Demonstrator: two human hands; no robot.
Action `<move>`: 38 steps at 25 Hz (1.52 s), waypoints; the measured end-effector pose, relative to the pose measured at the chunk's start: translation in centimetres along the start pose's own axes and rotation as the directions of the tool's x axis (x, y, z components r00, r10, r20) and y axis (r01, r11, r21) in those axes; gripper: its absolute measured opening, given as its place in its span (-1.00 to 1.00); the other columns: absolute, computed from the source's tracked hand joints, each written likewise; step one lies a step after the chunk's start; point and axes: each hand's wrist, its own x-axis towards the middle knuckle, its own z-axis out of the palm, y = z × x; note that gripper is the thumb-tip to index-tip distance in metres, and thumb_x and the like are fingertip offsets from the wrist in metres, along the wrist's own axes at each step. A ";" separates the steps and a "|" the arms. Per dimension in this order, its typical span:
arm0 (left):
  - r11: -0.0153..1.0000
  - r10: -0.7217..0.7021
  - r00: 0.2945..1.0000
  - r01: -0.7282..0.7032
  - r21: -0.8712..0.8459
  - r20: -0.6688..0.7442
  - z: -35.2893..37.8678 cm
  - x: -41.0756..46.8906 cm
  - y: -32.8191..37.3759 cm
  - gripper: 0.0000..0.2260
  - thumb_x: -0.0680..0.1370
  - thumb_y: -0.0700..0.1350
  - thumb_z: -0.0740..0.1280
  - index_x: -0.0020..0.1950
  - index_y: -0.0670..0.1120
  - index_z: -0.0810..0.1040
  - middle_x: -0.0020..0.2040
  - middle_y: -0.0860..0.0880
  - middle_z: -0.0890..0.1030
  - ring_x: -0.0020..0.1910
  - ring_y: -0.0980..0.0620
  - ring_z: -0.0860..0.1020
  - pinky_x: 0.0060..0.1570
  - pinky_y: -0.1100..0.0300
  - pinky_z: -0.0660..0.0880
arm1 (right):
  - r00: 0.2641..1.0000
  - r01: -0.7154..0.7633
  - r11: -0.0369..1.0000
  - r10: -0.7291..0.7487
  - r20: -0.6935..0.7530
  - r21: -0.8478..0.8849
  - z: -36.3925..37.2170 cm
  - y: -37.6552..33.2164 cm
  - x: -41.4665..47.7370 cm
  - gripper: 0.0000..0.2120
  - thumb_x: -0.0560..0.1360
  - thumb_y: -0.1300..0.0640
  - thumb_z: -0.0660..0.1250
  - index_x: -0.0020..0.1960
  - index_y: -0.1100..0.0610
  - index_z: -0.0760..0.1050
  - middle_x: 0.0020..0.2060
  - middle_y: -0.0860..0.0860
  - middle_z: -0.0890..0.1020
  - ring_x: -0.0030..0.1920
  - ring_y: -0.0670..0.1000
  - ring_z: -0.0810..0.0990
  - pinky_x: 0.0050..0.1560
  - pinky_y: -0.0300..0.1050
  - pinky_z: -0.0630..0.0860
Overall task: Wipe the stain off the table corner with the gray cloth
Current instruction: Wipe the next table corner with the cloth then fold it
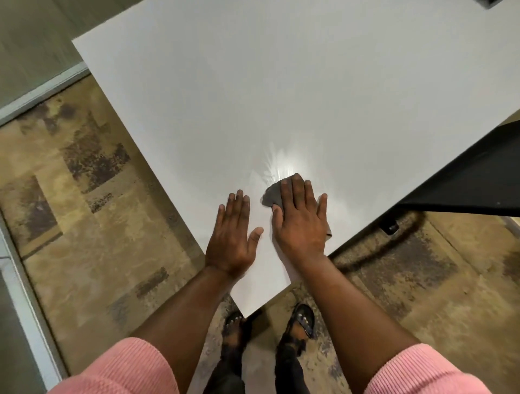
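The white table (pixel 281 98) points its near corner toward me, just above my feet. My right hand (pixel 301 222) lies flat, fingers spread, pressing the gray cloth (pixel 271 195) onto the tabletop near that corner. Most of the cloth is hidden under the palm; one part shows left of the fingers and a small bit at the right. Wet, shiny streaks (pixel 278 166) glint on the surface just beyond the fingertips. My left hand (pixel 232 239) rests flat on the table beside it, fingers apart, holding nothing. No distinct stain is visible.
A black chair or panel (pixel 472 180) juts in at the right, close to the table's right edge. Mottled brown carpet (pixel 84 197) surrounds the table. A pale wall base (pixel 42 90) runs along the left. A dark object (pixel 489 2) sits at the table's far right.
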 end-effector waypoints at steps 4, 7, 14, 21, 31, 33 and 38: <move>0.997 -0.027 1.000 0.028 -0.073 0.007 0.0 0.0 0.1 -0.38 0.71 0.13 -0.01 0.69 -0.18 0.01 0.71 -0.12 0.00 0.70 -0.03 -0.08 0.66 -0.11 0.00 | 0.983 0.184 0.983 -0.184 0.000 0.026 0.8 -1.5 -2.5 -0.39 0.68 -0.12 0.04 0.69 -0.01 0.08 0.70 0.02 0.08 0.69 0.09 0.03 0.63 0.30 0.02; 0.999 0.000 1.000 0.000 -0.049 0.007 -0.1 0.1 -0.1 -0.36 0.72 0.17 -0.01 0.68 -0.21 0.04 0.71 -0.15 0.03 0.70 -0.07 -0.04 0.65 -0.12 0.02 | 0.997 0.073 0.997 -0.073 -0.033 -0.011 1.1 0.1 -6.1 -0.40 0.69 -0.12 0.04 0.69 0.00 0.10 0.69 0.01 0.11 0.68 0.07 0.07 0.61 0.31 0.10; 0.980 0.079 0.992 -0.094 0.175 0.096 0.3 0.6 -0.5 -0.34 0.69 0.26 0.04 0.71 -0.01 -0.02 0.72 -0.08 -0.06 0.70 -0.12 -0.11 0.66 -0.15 -0.04 | 0.904 -0.407 0.912 0.410 -0.119 0.045 -0.3 3.0 -5.5 -0.41 0.69 -0.08 0.05 0.69 0.05 0.11 0.69 0.01 0.09 0.68 0.10 0.06 0.63 0.31 0.00; 0.985 0.047 0.993 -0.064 0.161 0.107 0.3 0.5 -0.6 -0.36 0.70 0.26 -0.10 0.70 -0.05 0.02 0.71 -0.12 -0.01 0.70 -0.12 -0.07 0.65 -0.16 -0.01 | 0.907 -0.380 0.908 0.403 -0.118 0.178 2.8 -2.6 -13.0 -0.42 0.72 -0.04 0.06 0.69 0.09 0.08 0.70 0.03 0.04 0.70 0.07 -0.03 0.63 0.23 0.14; 0.973 0.064 0.990 -0.089 0.215 0.123 0.1 0.6 -0.5 -0.36 0.69 0.30 -0.10 0.70 0.02 0.03 0.71 -0.13 0.00 0.69 -0.17 -0.05 0.64 -0.19 -0.02 | 0.761 -0.591 0.776 0.627 -0.165 0.221 0.9 -0.1 -9.5 -0.43 0.72 0.01 0.14 0.68 0.15 0.12 0.69 0.08 0.10 0.68 0.12 0.07 0.64 0.21 0.12; 0.973 0.068 0.990 -0.093 0.209 0.125 0.2 0.6 -0.5 -0.33 0.67 0.35 -0.10 0.70 0.03 0.02 0.71 -0.13 0.00 0.69 -0.17 -0.06 0.65 -0.17 -0.06 | 0.782 -0.556 0.772 0.611 -0.120 0.308 2.4 -3.9 -13.0 -0.41 0.73 -0.01 0.10 0.69 0.15 0.06 0.70 0.07 0.03 0.69 0.10 0.02 0.59 0.14 0.28; 0.977 0.075 0.989 -0.098 0.188 0.127 0.2 0.5 -0.6 -0.29 0.65 0.41 -0.08 0.70 0.03 0.03 0.71 -0.14 0.01 0.69 -0.17 -0.08 0.65 -0.18 -0.07 | 0.746 -0.573 0.675 0.664 -0.046 0.464 2.7 -6.4 -13.9 -0.38 0.74 -0.05 0.06 0.70 0.17 -0.02 0.70 0.03 -0.13 0.66 0.10 0.18 0.19 0.03 0.67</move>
